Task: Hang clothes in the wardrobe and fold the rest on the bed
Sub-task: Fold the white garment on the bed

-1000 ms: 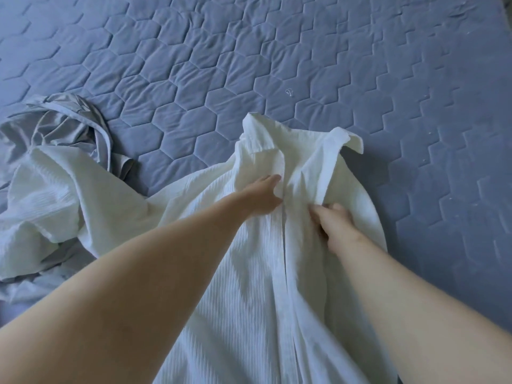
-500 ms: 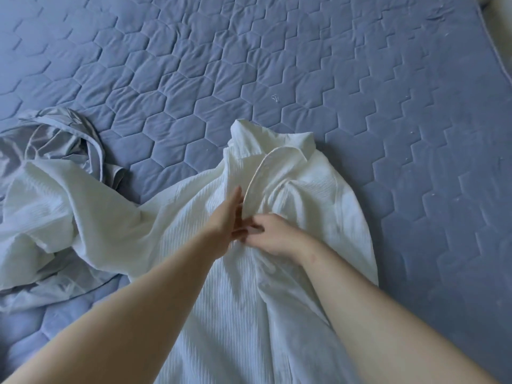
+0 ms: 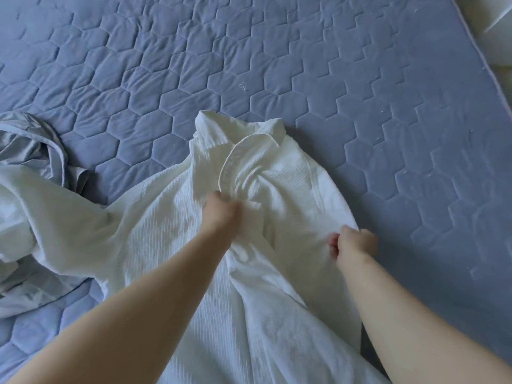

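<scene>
At the far left of the bed, a crumpled grey garment (image 3: 33, 151) lies in a heap. One sleeve end of the white shirt (image 3: 166, 236) is draped across its near side, so the two touch. The shirt spreads from there toward the middle, front side up on the blue quilted bed cover (image 3: 360, 79). Its collar (image 3: 238, 137) points away from the person and its lower part runs off the bottom edge of the view.

The left hand (image 3: 221, 214) reaches in over the ribbed cloth, its fingers curled round the shirt's front edge just below the collar. Creases in the fabric fan out from that grip toward the right shoulder.

Farther right, the right hand (image 3: 354, 243) sits at the shirt's right side, near the outer edge. Its fingers are curled in toward the palm and lie against the cloth. The hand is blurred, and I cannot tell whether it pinches the fabric or only rests there.

Beyond the shirt lies bare quilting, with a small pale thread (image 3: 243, 86) on it past the collar. A white surface (image 3: 487, 26) shows beyond the cover's edge in the top right corner.
</scene>
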{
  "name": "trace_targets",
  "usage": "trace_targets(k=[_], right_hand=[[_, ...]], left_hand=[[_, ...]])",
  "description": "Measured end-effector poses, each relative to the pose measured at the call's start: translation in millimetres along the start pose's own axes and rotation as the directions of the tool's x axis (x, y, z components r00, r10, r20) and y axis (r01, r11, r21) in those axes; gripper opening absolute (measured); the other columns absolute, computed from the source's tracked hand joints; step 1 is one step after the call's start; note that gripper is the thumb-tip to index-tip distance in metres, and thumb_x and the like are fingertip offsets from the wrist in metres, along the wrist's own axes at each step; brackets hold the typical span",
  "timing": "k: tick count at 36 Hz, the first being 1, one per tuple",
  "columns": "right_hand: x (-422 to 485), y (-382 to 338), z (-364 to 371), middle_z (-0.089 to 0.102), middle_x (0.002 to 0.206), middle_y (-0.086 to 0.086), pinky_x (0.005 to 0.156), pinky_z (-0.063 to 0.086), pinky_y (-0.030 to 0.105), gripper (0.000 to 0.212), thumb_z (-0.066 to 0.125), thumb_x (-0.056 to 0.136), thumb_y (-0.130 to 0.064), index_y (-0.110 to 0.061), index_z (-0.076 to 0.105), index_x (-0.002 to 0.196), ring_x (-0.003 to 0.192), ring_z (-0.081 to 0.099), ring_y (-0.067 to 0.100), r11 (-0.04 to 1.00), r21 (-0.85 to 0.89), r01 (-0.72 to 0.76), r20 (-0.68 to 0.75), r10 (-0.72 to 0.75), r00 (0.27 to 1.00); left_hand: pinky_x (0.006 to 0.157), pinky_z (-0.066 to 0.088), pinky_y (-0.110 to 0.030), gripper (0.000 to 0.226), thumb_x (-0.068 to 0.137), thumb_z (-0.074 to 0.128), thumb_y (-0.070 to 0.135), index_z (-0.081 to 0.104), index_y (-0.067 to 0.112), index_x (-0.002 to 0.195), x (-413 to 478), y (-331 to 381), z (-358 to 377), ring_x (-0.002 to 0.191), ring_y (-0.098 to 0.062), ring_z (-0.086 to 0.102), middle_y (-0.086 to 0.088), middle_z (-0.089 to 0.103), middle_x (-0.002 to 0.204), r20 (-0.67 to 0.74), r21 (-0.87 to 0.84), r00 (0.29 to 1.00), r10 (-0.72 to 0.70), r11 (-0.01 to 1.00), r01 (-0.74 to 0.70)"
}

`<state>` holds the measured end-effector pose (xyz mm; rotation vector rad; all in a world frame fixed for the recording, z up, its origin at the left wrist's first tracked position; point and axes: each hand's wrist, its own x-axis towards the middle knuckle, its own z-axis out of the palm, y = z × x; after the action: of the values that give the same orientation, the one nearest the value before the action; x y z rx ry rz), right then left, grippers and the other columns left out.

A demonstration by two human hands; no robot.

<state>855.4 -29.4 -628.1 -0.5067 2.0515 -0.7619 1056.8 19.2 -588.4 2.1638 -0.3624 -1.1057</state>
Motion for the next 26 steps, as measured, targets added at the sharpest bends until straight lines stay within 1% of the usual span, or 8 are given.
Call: trace_targets(k=[4,6,8,11,14,18,21,26], right_hand=[[17,-33,-13,0.054,0.054,0.015,0.032,0.044,0.021,0.021,0.040,0.093,-0.005,-0.014,0.039,0.075,0.029,0.051,0.007,0.983,0.033,0.183,-0.119,-0.178,0.977],[26,-52,-16,0.062,0.079,0.029,0.061,0.058,0.040,0.010,0.043,0.091,-0.015,-0.011,0.045,0.082,0.066,0.069,0.028,0.938,-0.124,0.323,-0.173,-0.341,0.924],[32,-72,-16,0.063,0.100,0.030,0.081,0.051,0.048,0.020,0.041,0.088,-0.020,-0.004,0.052,0.093,0.091,0.063,0.041,0.886,-0.219,0.409,-0.195,-0.450,0.871],[34,-101,-14,0.057,0.122,0.023,0.089,0.041,0.039,0.032,0.039,0.094,-0.012,-0.003,0.047,0.124,0.110,0.056,0.037,0.843,-0.279,0.460,-0.078,-0.497,0.864],[26,-100,-12,0.042,0.142,0.015,0.101,0.038,0.037,0.059,0.046,0.093,-0.013,-0.017,0.022,0.146,0.124,0.047,0.032,0.833,-0.297,0.466,0.182,-0.430,0.884],[11,-59,-26,0.061,0.104,0.006,0.075,0.037,0.025,0.023,0.054,0.091,-0.024,-0.014,0.059,0.111,0.097,0.057,0.027,0.733,-0.440,0.518,0.450,-0.319,0.834],[0,-27,-45,0.059,0.077,0.003,0.063,0.032,0.027,0.024,0.055,0.092,-0.028,-0.007,0.060,0.084,0.076,0.053,0.021,0.652,-0.491,0.577,0.496,-0.335,0.801],[-13,-7,-73,0.059,0.097,0.011,0.079,0.038,0.037,0.020,0.063,0.084,-0.029,-0.010,0.059,0.091,0.095,0.053,0.033,0.482,-0.598,0.640,0.306,-0.601,0.738]], left_hand=[[0.066,0.055,-0.039,0.016,0.066,0.040,0.018,0.049,0.018,0.080,-8,4,5,0.074,-0.031,0.059,-0.004,0.055,0.077,-0.024,-0.003,0.997,0.068,0.998,-0.068],[0.051,0.049,-0.025,0.015,0.073,0.041,0.008,0.051,0.013,0.084,-12,6,11,0.066,-0.026,0.053,-0.003,0.051,0.073,0.018,-0.085,0.999,0.042,0.996,-0.040],[0.034,0.033,-0.014,0.022,0.079,0.039,-0.005,0.052,0.009,0.088,-17,8,16,0.055,-0.018,0.046,-0.004,0.049,0.070,0.081,-0.161,0.997,0.015,0.987,-0.002],[0.030,0.032,-0.013,0.023,0.083,0.036,-0.011,0.050,0.006,0.092,-19,9,21,0.052,-0.017,0.046,-0.007,0.048,0.072,0.130,-0.203,0.991,-0.025,0.978,0.051],[0.041,0.047,-0.022,0.018,0.084,0.040,-0.010,0.047,0.004,0.094,-17,6,26,0.058,-0.020,0.050,-0.009,0.049,0.078,0.178,-0.216,0.978,-0.106,0.966,0.144],[0.057,0.051,-0.031,0.017,0.085,0.051,-0.002,0.046,0.008,0.098,-20,-2,35,0.065,-0.021,0.056,-0.009,0.053,0.086,0.171,-0.229,0.976,-0.136,0.958,0.173],[0.053,0.054,-0.030,0.029,0.083,0.057,0.003,0.042,0.007,0.108,-29,-11,41,0.066,-0.021,0.059,-0.009,0.055,0.088,0.147,-0.236,0.979,-0.142,0.956,0.174],[0.034,0.034,-0.017,0.028,0.080,0.063,0.008,0.047,0.003,0.102,-48,-24,51,0.050,-0.017,0.048,-0.010,0.052,0.074,0.143,-0.231,0.976,-0.166,0.953,0.196]])
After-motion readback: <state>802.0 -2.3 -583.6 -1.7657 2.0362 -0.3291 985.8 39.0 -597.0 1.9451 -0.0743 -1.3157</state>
